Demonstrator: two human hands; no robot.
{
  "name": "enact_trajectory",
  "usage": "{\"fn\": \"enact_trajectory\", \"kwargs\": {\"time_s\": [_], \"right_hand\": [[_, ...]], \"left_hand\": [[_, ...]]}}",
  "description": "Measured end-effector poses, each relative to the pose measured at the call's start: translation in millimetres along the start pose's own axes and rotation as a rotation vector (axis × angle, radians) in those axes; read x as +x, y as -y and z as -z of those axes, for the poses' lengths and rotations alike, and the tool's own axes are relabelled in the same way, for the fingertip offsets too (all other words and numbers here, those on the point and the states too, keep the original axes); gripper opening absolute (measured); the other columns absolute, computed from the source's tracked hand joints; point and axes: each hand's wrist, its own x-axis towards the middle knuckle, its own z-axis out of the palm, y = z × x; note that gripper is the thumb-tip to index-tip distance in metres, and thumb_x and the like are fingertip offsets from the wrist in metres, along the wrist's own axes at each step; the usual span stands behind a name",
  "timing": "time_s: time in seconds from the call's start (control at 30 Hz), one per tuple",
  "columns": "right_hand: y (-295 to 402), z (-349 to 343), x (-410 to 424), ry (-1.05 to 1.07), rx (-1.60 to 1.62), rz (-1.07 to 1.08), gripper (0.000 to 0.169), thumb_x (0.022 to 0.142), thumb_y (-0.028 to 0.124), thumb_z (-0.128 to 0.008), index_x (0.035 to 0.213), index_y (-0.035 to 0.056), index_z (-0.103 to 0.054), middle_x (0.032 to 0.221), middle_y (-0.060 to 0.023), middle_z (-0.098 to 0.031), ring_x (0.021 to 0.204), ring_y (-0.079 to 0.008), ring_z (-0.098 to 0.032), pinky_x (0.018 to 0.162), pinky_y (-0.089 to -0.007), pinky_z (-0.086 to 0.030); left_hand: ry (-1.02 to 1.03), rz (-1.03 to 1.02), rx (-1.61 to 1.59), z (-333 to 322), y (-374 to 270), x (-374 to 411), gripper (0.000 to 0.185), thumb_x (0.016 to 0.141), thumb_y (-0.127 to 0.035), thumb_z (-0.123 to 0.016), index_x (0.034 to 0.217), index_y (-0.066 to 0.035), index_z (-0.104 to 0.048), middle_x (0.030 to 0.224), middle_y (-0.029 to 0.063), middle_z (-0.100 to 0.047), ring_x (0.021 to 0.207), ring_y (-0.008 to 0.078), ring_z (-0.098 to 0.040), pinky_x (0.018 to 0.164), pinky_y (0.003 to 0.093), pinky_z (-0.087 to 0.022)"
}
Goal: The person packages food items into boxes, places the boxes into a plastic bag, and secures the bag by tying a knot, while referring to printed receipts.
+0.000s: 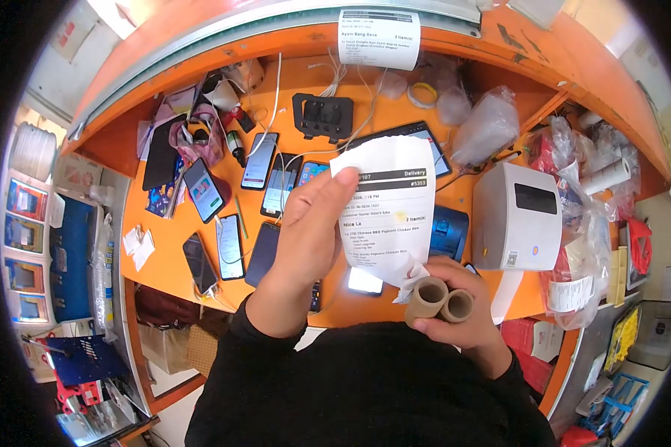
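Observation:
A printed paper receipt is pinched at its upper left by my left hand, thumb on the printed side. Its lower end is crumpled. My right hand grips two empty cardboard roll cores side by side, and the crumpled end of the receipt meets this hand. Behind the receipt, a tablet and a dark blue device are partly covered. Below it lies a phone with a bright screen.
Several smartphones and cables cover the orange desk. A white label printer stands at right, near plastic bags. A black plastic holder sits at the back. Another receipt hangs over the orange shelf edge.

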Motion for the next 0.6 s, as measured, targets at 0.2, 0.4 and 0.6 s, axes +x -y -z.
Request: {"fn": "enact_trajectory", "kwargs": {"time_s": [0.2, 0.4, 0.6], "right_hand": [[-10.7, 4.6, 5.8, -0.05, -0.157, 0.106, 0.048, 0.064, 0.019, -0.075, 0.105, -0.001, -0.061, 0.125, -0.0173, -0.048, 0.111, -0.0244, -0.05, 0.091, -0.035, -0.04], [-11.1, 6.7, 10.7, -0.18, -0.089, 0.132, 0.047, 0.067, 0.013, -0.074, 0.109, -0.0016, -0.059, 0.133, -0.0207, -0.041, 0.121, -0.0252, -0.044, 0.096, -0.0345, -0.036], [-25.9, 20.8, -7.7, -0.191, 0.115, -0.066, 0.056, 0.069, 0.01, -0.071, 0.12, 0.0005, -0.049, 0.105, -0.0077, -0.058, 0.096, -0.0128, -0.054, 0.081, -0.0278, -0.045]], "left_hand": [[-0.13, -0.136, 0.145, -2.8, 8.6, 7.2, 0.032, 0.097, -0.024, -0.045, 0.111, 0.002, -0.057, 0.097, 0.0078, -0.065, 0.086, 0.0103, -0.061, 0.074, 0.0238, -0.048], [0.085, -0.082, 0.6, 4.7, 53.9, -5.4, 0.031, 0.096, -0.023, -0.046, 0.116, -0.002, -0.057, 0.095, 0.0074, -0.062, 0.084, 0.0142, -0.058, 0.073, 0.0259, -0.046], [-0.009, -0.286, 0.773, 31.5, 64.5, 26.5, 0.037, 0.094, -0.022, -0.046, 0.125, -0.001, -0.048, 0.101, 0.0054, -0.053, 0.091, 0.0131, -0.049, 0.083, 0.0263, -0.04]]}}
